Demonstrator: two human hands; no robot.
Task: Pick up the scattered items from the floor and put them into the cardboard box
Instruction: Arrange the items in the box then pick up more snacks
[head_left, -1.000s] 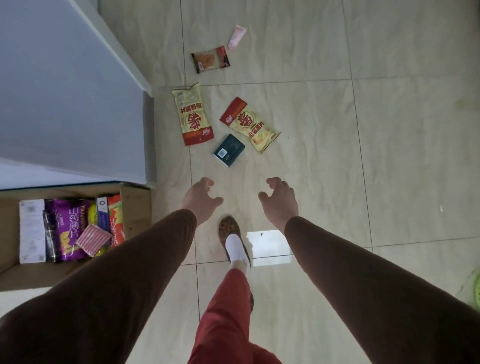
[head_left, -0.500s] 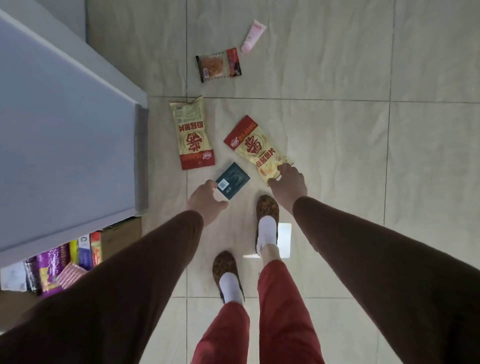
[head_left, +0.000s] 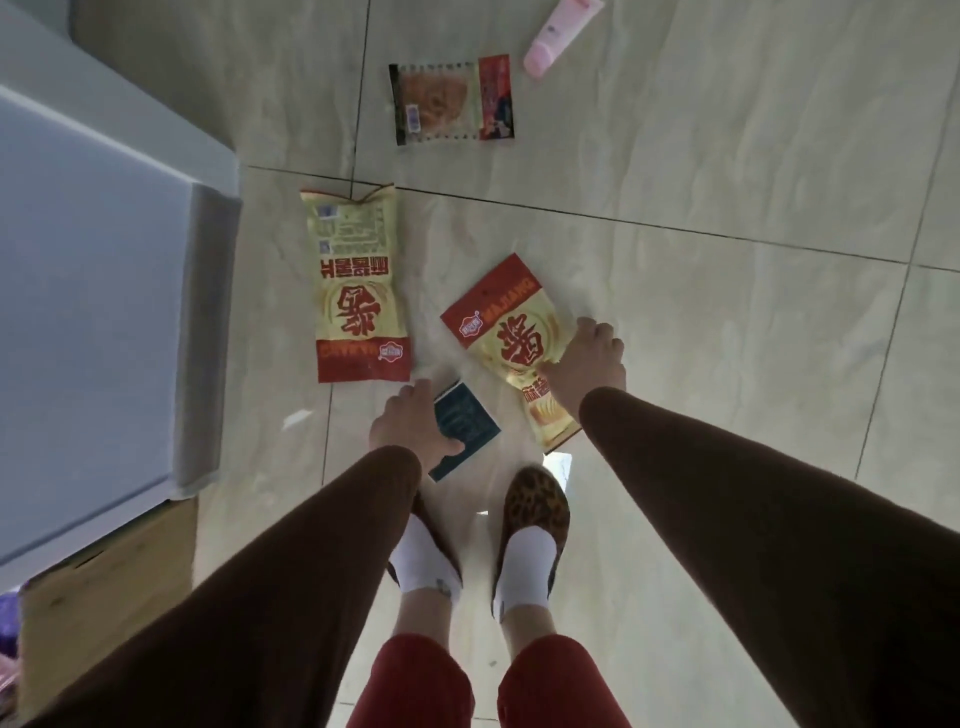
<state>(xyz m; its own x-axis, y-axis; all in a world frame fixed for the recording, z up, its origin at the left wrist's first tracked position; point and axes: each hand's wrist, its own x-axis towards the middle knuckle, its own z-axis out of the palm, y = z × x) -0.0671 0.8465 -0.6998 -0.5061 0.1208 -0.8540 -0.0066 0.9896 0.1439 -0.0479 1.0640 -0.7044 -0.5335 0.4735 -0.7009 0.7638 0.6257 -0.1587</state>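
**Both hands reach the floor items**

Beside the white cabinet (head_left: 93, 312), the cardboard box (head_left: 114, 571) has slid almost out of view since a second ago. Half a second back both hands hovered; now the right hand (head_left: 587, 369) grips the tilted chip bag (head_left: 511, 343) and the left hand (head_left: 410, 431) pinches the dark booklet (head_left: 465, 421). Three items lie untouched: second chip bag (head_left: 358, 286), snack packet (head_left: 452, 98), pink tube (head_left: 558, 34).
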